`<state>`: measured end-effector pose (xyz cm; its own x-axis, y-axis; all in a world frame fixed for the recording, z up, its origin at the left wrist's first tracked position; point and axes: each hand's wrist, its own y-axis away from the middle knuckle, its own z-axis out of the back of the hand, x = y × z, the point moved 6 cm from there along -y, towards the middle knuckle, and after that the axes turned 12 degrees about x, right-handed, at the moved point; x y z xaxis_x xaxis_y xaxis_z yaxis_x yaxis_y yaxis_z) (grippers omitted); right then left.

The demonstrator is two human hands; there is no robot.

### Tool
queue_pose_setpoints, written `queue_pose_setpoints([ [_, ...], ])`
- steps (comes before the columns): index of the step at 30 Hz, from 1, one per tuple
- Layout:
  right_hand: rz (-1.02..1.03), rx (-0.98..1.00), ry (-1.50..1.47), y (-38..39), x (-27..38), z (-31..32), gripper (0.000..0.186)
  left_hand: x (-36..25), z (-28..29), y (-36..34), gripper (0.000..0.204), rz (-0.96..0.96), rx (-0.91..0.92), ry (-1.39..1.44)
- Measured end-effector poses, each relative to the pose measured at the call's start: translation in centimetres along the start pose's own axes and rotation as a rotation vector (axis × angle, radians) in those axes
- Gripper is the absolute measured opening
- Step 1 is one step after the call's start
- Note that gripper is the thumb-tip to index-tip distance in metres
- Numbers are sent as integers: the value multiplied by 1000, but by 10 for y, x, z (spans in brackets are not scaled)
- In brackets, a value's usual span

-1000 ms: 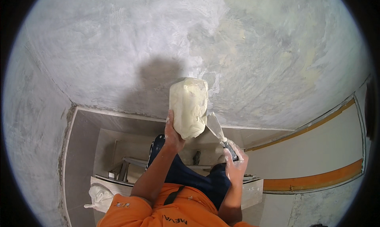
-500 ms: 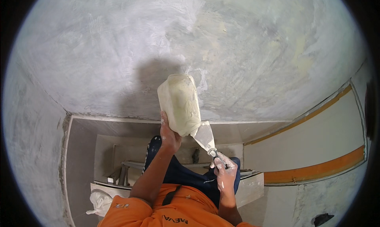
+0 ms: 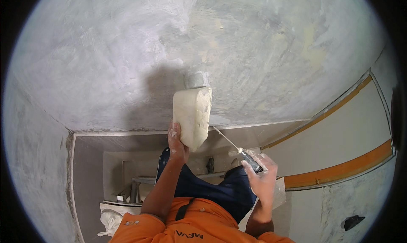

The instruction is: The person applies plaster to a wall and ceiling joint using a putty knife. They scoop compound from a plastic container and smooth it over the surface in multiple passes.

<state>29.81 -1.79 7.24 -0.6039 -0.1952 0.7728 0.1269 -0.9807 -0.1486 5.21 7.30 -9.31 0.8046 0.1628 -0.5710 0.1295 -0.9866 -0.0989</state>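
Observation:
A cream-coloured, putty-smeared plastic container (image 3: 189, 115) is gripped in my left hand (image 3: 179, 143), its open side turned toward the right. My right hand (image 3: 263, 175) has its fingers wrapped around the dark handle of a putty knife (image 3: 250, 159). The knife's blade, seen nearly edge-on, points up and left toward the container's lower right, apparently apart from it. Both hands are smeared with white putty, and the container hides part of my left fingers.
A patchy grey plastered wall (image 3: 271, 52) rises ahead, meeting another wall at left. Below it lies a tiled recess (image 3: 87, 162) with a metal frame and white bag (image 3: 111, 222) around my legs. At right is a pale panel with orange strips (image 3: 326, 173).
The container has shifted slightly downward and turned so more of its side shows. My right hand has moved right, and the knife blade has turned from showing its flat face to nearly edge-on.

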Motion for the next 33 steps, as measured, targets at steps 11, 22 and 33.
queue_pose_setpoints([
  [11, 0, 402, 555, -26, 25, -16, 22, 21, 10, 5, 56, 169, -115, -229],
  [22, -41, 799, 344, -95, 9, -4, 26, 37, -15, 18, 60, 438, -217, -487],
  [33, -429, 563, -1018, -80, -139, -23, 39, 41, 7, 6, 64, 340, -279, -342],
])
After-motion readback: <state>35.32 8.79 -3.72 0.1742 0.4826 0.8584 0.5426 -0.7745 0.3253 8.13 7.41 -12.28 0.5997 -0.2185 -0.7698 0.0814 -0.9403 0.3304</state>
